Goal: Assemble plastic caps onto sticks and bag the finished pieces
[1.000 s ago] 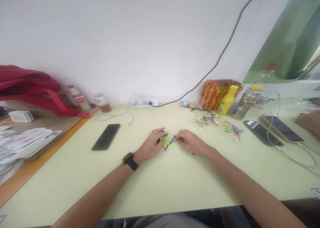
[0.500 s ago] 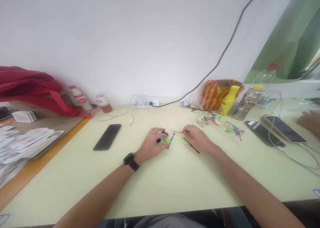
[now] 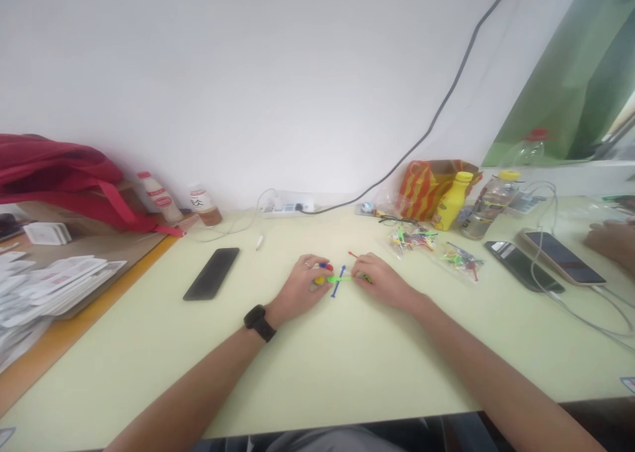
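My left hand, a watch on its wrist, curls closed around a small cluster of plastic pieces. A red piece, a blue bit and a yellow piece show between its fingers; the rest is hidden. A thin green stick spans from this cluster to the fingertips of my right hand, which are pinched at its end. Crossing the green stick at a slant is a blue stick with pointed ends. The tip of a red arrow-shaped stick pokes out beyond my right fingers.
Bags of coloured plastic sticks lie to the right, near a yellow bottle and a clear bottle. Phones with cables lie farther right, beside another person's hand. A black phone lies at left, near stacked white cards.
My right hand has shifted slightly left, its fingertips now at the green stick. The red stick's tip points more upward, and the black stick below that hand is out of sight. Yellow now shows in my left hand.
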Tool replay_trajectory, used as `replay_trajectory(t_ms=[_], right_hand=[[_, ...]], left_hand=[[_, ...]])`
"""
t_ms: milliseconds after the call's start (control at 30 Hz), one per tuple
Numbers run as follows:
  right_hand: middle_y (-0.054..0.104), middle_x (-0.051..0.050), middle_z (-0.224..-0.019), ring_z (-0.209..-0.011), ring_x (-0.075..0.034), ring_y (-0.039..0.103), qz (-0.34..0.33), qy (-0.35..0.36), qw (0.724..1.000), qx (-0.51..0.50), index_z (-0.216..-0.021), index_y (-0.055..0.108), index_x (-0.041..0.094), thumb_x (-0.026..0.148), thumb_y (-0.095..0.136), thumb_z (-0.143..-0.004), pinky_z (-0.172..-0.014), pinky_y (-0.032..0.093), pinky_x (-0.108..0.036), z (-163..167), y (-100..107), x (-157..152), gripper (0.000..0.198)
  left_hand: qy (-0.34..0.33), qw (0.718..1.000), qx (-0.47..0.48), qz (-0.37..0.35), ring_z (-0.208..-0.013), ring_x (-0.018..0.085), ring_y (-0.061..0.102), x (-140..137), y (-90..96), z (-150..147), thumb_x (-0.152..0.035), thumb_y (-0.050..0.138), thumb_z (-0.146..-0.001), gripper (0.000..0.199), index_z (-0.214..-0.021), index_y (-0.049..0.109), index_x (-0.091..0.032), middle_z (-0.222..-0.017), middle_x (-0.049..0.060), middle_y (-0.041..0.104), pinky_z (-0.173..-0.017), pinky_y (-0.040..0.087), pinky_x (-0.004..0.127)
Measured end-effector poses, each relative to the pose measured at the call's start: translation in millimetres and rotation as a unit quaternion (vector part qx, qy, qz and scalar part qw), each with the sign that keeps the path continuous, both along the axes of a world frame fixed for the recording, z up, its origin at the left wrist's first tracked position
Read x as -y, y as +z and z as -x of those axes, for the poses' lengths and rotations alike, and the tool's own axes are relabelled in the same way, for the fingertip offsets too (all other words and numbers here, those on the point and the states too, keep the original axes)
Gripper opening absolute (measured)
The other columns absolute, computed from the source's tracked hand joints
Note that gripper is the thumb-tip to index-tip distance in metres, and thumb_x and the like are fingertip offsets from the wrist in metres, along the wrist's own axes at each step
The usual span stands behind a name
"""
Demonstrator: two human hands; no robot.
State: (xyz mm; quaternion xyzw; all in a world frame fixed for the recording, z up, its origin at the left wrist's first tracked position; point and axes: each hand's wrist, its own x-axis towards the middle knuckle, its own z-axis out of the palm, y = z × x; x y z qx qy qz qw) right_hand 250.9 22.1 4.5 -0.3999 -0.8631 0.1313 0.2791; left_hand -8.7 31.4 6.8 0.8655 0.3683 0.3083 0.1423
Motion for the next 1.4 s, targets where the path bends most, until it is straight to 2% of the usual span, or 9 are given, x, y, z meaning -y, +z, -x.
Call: replay_trajectory(t_ms=[200,400,467,600,667,767,900,1133,1400], right_hand=[[0.064,-0.004,-0.09,-0.085,-0.021,0.059,0.028,-0.053,0.994,-0.095,-0.096,0.053,0.023,0.025,0.044,-0.1,-0.079,0.048,-0.036,1,3,2,0.011],[0.054,0.0,-0.082,-0.07,-0.016,0.052,0.098,-0.061,0.967,-0.227,-0.1,0.049,0.023,0.04,0.046,-0.101,-0.063,0.047,-0.029,8,14,11,0.017],[0.057,-0.001,-0.083,-0.073,-0.017,0.054,0.119,-0.026,0.961,-0.248,-0.099,0.054,0.023,0.042,0.049,-0.101,-0.068,0.05,-0.03,11,22,15,0.02],[0.068,-0.003,-0.09,-0.08,-0.018,0.063,0.12,0.033,0.961,-0.246,-0.1,0.069,0.024,0.041,0.053,-0.1,-0.1,0.049,-0.044,18,32,24,0.024],[0.07,-0.005,-0.094,-0.083,-0.02,0.066,0.118,0.045,0.96,-0.249,-0.107,0.072,0.024,0.04,0.052,-0.101,-0.104,0.047,-0.048,22,32,28,0.026],[0.072,-0.006,-0.1,-0.09,-0.022,0.068,0.139,0.055,0.958,-0.246,-0.12,0.068,0.026,0.038,0.051,-0.101,-0.093,0.055,-0.045,26,29,31,0.028],[0.071,-0.003,-0.094,-0.077,-0.019,0.067,0.117,0.045,0.961,-0.245,-0.125,0.062,0.028,0.035,0.051,-0.101,-0.087,0.058,-0.045,29,21,31,0.028],[0.071,-0.004,-0.101,-0.075,-0.017,0.064,0.083,0.036,0.972,-0.219,-0.113,0.064,0.026,0.032,0.051,-0.1,-0.076,0.056,-0.035,27,18,31,0.019],[0.064,0.0,-0.074,-0.058,-0.012,0.048,0.128,0.011,0.977,-0.168,-0.088,0.066,0.02,0.029,0.06,-0.094,-0.056,0.041,-0.026,20,21,27,0.012]], left_hand=[[-0.007,0.996,0.09,0.019,-0.123,0.027,0.057,6,5.5,-2,-0.029,0.067,-0.091,0.013,-0.103,0.069,-0.025,-0.123,0.008,0.069,-0.105,0.048,0.047],[-0.015,0.942,0.255,0.218,-0.087,0.02,0.07,12,4.0,-13,-0.036,0.075,-0.086,0.023,-0.098,0.063,-0.02,-0.103,0.007,0.073,-0.078,0.058,0.035],[-0.023,0.91,0.307,0.276,-0.084,0.019,0.071,14,2.6,-16,-0.037,0.078,-0.083,0.027,-0.098,0.065,-0.018,-0.105,0.008,0.073,-0.075,0.059,0.034],[-0.054,0.881,0.342,0.322,-0.09,0.022,0.072,21,4.4,-20,-0.032,0.084,-0.078,0.032,-0.104,0.069,-0.019,-0.104,0.007,0.073,-0.082,0.062,0.038],[-0.069,0.882,0.34,0.32,-0.096,0.023,0.072,24,7.1,-21,-0.029,0.084,-0.079,0.033,-0.107,0.07,-0.019,-0.106,0.008,0.074,-0.087,0.062,0.04],[-0.073,0.891,0.328,0.304,-0.102,0.025,0.071,27,10.2,-23,-0.03,0.08,-0.082,0.028,-0.107,0.072,-0.019,-0.106,0.008,0.075,-0.089,0.061,0.04],[-0.06,0.905,0.314,0.281,-0.097,0.024,0.073,26,10.0,-23,-0.033,0.076,-0.087,0.023,-0.105,0.072,-0.019,-0.103,0.008,0.077,-0.085,0.061,0.038],[-0.039,0.92,0.303,0.245,-0.095,0.024,0.074,24,6.7,-21,-0.032,0.078,-0.085,0.023,-0.102,0.073,-0.018,-0.103,0.008,0.077,-0.086,0.061,0.037],[-0.05,0.931,0.269,0.242,-0.091,0.022,0.072,21,1.7,-19,-0.033,0.077,-0.086,0.021,-0.096,0.071,-0.015,-0.098,0.007,0.073,-0.084,0.059,0.036]])
